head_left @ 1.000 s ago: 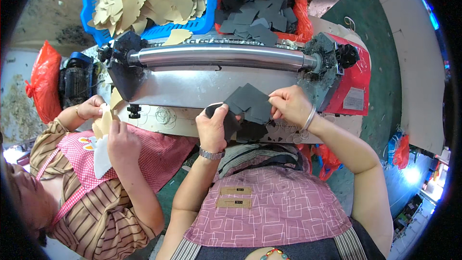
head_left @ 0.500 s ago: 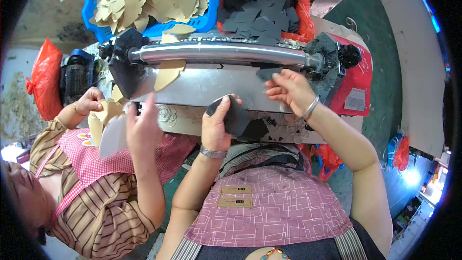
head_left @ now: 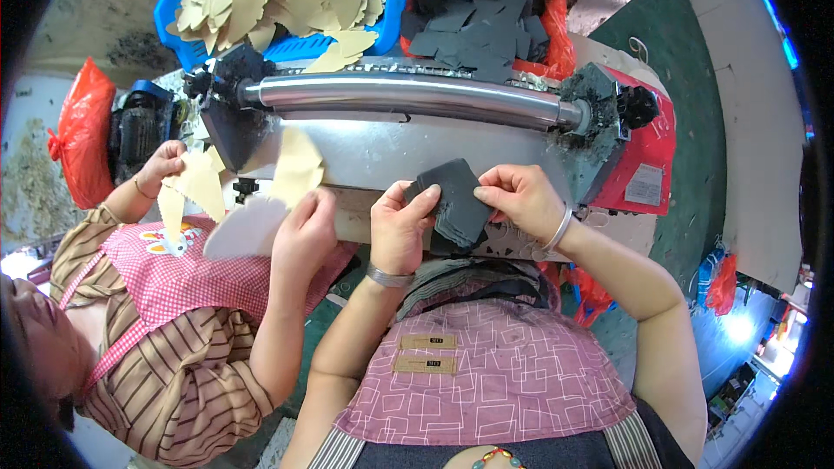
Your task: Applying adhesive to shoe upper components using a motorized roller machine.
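Observation:
My left hand (head_left: 400, 227) grips a small stack of dark grey, flat sheet pieces (head_left: 460, 207), its thumb lying on top. At the stack's right edge, my right hand (head_left: 525, 201) pinches a piece or a corner between thumb and fingertips; which one I cannot tell. Both hands are just in front of a machine's smooth metal plate (head_left: 373, 155). Behind that plate runs a shiny metal roller (head_left: 408, 102) between two dark, dusty end blocks.
Left of me, a co-worker in a checked apron holds beige pieces (head_left: 201, 187) and a pale sheet (head_left: 248, 230). Beyond the roller are a blue basket (head_left: 395, 13) of beige pieces and a red bag (head_left: 556, 17) with dark pieces. A red housing (head_left: 647, 143) flanks the roller.
My right hand has come left from the plate to the stack, which is now turned more upright. The co-worker's nearer hand has moved right; the beige strip no longer lies across the roller.

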`<act>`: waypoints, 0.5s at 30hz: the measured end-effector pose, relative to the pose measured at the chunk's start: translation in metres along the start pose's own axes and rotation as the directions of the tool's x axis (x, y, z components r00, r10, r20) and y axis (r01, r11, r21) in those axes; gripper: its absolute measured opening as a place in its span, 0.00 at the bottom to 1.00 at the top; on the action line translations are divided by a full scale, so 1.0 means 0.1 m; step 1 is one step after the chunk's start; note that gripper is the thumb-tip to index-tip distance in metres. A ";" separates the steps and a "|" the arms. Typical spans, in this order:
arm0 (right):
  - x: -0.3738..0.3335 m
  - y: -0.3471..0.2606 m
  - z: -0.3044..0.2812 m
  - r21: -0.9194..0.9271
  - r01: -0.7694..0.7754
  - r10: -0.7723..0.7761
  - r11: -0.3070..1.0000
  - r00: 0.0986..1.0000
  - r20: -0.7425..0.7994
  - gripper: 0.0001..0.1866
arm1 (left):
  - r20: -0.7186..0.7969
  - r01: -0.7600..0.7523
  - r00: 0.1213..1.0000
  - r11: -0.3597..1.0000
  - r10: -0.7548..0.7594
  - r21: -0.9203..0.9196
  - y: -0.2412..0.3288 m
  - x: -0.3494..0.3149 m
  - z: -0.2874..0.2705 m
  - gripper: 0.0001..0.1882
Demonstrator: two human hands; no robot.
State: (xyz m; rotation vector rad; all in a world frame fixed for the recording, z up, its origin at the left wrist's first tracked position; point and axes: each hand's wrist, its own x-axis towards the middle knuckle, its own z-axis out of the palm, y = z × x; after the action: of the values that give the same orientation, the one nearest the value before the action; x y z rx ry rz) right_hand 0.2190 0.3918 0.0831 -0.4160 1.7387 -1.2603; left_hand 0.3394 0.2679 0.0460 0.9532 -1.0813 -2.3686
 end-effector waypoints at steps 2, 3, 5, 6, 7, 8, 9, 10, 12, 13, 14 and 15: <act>0.05 0.06 -0.10 0.110 -0.115 0.110 0.987 0.993 0.052 0.08 | 0.165 0.310 0.946 0.927 -0.279 -0.210 0.11 0.03 -0.01 0.03; 0.08 0.08 -0.15 0.213 -0.233 0.211 0.949 0.970 0.120 0.08 | 0.167 0.310 0.946 0.927 -0.279 -0.209 0.12 0.03 -0.03 0.03; 0.16 0.11 -0.26 0.111 -0.219 0.213 0.969 0.975 0.061 0.09 | 0.157 0.297 0.950 0.935 -0.270 -0.195 0.11 0.04 -0.06 0.03; 0.22 0.13 -0.33 0.183 -0.230 0.244 0.956 0.968 -0.056 0.10 | 0.139 0.257 0.962 0.949 -0.234 -0.182 0.08 0.05 -0.09 0.04; 0.25 0.12 -0.37 0.255 -0.231 0.279 0.939 0.945 -0.169 0.10 | 0.143 0.260 0.961 0.949 -0.236 -0.180 0.07 0.03 -0.09 0.04; 0.26 0.11 -0.38 0.405 -0.140 0.257 0.903 0.934 -0.249 0.11 | 0.071 0.186 0.981 0.978 -0.180 -0.090 0.06 0.02 -0.06 0.03; 0.24 0.06 -0.33 0.406 -0.139 0.256 0.903 0.934 -0.249 0.11 | 0.001 0.113 0.994 0.994 -0.113 0.005 0.05 0.01 -0.04 0.04; 0.21 0.03 -0.25 0.316 -0.197 0.254 0.928 0.955 -0.153 0.12 | -0.005 0.067 0.998 0.998 -0.067 0.018 0.01 0.03 -0.04 0.06; 0.09 -0.03 -0.12 0.024 -0.190 0.188 0.982 0.981 0.054 0.12 | -0.016 0.056 0.998 0.998 -0.056 0.041 0.01 0.03 -0.01 0.08; 0.08 -0.02 -0.13 0.024 -0.188 0.187 0.982 0.981 0.053 0.12 | -0.027 0.044 0.999 0.997 -0.043 0.064 0.02 0.02 0.01 0.10; 0.09 0.01 -0.14 -0.026 -0.167 0.168 0.986 0.985 0.036 0.11 | -0.025 0.043 0.999 0.997 -0.042 0.063 0.02 0.00 0.01 0.10; 0.08 0.02 -0.15 -0.076 -0.147 0.148 0.986 0.989 0.019 0.11 | -0.027 0.090 0.996 0.993 -0.089 0.079 0.04 -0.02 0.01 0.12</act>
State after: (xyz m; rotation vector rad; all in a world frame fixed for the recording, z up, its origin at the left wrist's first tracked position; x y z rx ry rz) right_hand 0.2031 0.3951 0.0778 -0.3372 1.7661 -1.0843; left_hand 0.3403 0.2674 0.0502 1.0759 -1.1548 -2.3947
